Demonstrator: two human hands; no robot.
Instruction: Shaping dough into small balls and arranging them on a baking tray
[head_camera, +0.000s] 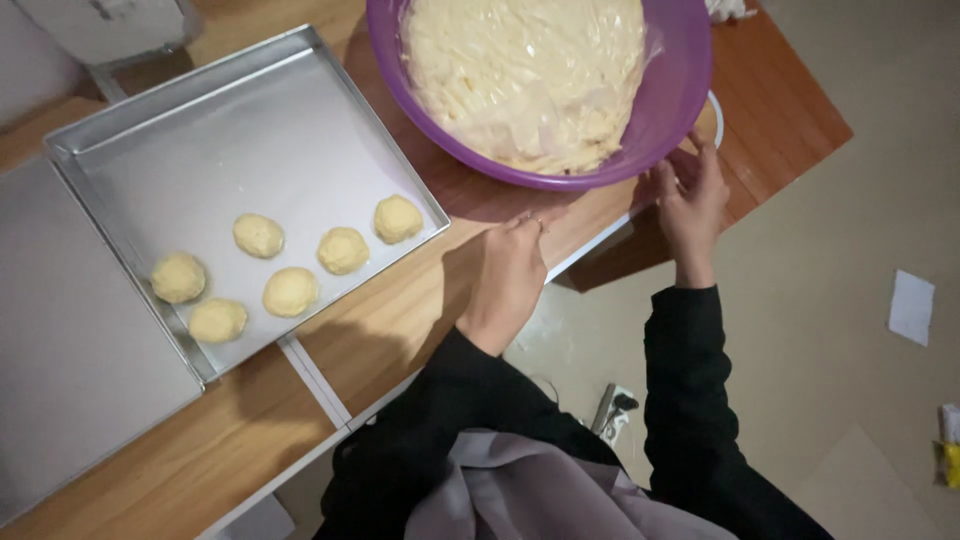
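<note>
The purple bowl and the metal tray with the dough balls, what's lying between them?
Nothing: in the head view only bare wooden table shows between the purple bowl and the metal tray.

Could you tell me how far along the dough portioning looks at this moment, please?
Done: six dough balls sit in the near corner of the metal baking tray; most of the tray is bare. In hand: no dough; the left hand rests on the wooden table, and the right hand touches the rim of the purple bowl. Left: the bowl holds plenty of dough under plastic film.
</note>
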